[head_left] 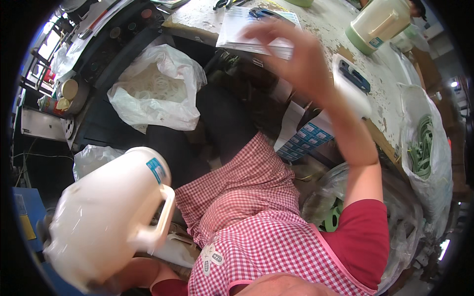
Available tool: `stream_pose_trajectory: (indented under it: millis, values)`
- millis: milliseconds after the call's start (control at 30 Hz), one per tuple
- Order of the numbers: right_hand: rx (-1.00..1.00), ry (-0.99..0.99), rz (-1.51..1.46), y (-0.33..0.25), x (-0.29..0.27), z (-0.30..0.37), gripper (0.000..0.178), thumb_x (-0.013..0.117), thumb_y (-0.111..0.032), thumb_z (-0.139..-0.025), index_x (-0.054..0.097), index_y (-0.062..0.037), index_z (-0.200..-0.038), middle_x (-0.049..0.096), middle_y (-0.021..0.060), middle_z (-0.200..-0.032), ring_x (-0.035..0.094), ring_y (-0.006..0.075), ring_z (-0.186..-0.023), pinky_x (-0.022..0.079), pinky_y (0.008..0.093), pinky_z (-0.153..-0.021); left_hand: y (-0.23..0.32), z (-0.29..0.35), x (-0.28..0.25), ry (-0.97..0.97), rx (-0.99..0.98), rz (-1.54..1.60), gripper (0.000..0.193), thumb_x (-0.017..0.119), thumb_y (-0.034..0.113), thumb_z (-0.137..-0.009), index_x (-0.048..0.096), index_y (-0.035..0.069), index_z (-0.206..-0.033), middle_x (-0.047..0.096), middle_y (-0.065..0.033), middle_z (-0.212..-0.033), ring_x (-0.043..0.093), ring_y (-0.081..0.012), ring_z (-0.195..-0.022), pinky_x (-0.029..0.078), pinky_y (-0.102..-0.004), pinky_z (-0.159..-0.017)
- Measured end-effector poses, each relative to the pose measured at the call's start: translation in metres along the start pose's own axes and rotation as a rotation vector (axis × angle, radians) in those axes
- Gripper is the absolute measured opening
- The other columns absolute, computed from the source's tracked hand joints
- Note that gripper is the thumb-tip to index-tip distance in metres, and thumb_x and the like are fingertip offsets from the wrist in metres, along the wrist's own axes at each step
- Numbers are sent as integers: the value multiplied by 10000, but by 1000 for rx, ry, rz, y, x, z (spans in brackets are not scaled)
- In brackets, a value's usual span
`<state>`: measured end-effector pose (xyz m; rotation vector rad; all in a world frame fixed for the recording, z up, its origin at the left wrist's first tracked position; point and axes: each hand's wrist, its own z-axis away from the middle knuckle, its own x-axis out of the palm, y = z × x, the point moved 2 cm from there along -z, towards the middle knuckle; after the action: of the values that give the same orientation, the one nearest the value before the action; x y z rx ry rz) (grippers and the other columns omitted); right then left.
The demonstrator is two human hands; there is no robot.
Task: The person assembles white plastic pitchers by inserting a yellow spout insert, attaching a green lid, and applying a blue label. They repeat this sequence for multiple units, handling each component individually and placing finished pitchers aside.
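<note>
A large cream plastic jug with a side handle and a small blue label lies tilted at the lower left. My left hand grips it from below and behind, mostly hidden by the jug's body. My right hand is raised over the table's near edge, above a stack of white sheets. Motion blurs it, but its thumb and fingers look apart, with nothing visible between them. A sheet of blue labels hangs below the table edge, under my right forearm.
On the worn white table stand a cream jug with a green base and a dark blue stapler-like tool. A plastic bag of whitish rings lies ahead of my knees. Bags with green parts flank the right side.
</note>
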<state>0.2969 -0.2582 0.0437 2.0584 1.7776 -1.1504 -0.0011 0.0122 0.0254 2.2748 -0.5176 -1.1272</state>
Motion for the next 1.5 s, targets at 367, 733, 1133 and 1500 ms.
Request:
stream_pose_trajectory:
  millis: [367,733,1133,1500]
  values:
    - [325,-306,869,221,56,2,241,621,-202,-955,681,-56,-1137,731,147,-1061,702,336,-1040,572,475,-863,-162,-98,12,-142,-387,755,364,660,322,-1054,717,-20,-1167,721,-172,-1259,586,-204,-1293,447,-330,-1101]
    - [599,-110,808,211,46,23,311,611,-329,-1028,587,-35,-1125,752,199,-923,737,403,-852,581,509,-739,-124,-211,162,-553,-248,-543,374,769,362,-917,784,-11,-893,729,-162,-767,696,-270,-699,531,-400,-726]
    - [612,-146,820,217,45,11,299,600,-300,-1017,630,-6,-1065,743,242,-924,727,447,-877,566,557,-780,-174,-191,216,-638,-375,-403,367,745,422,-898,822,87,-1026,786,-161,-1030,748,-341,-956,547,-411,-900]
    - [548,-33,663,220,39,6,508,737,-540,-928,713,-34,-956,740,163,-835,729,339,-776,553,455,-715,-147,-175,191,-231,-123,-347,380,648,386,-1006,763,43,-1122,777,-151,-1034,740,-307,-968,545,-394,-864]
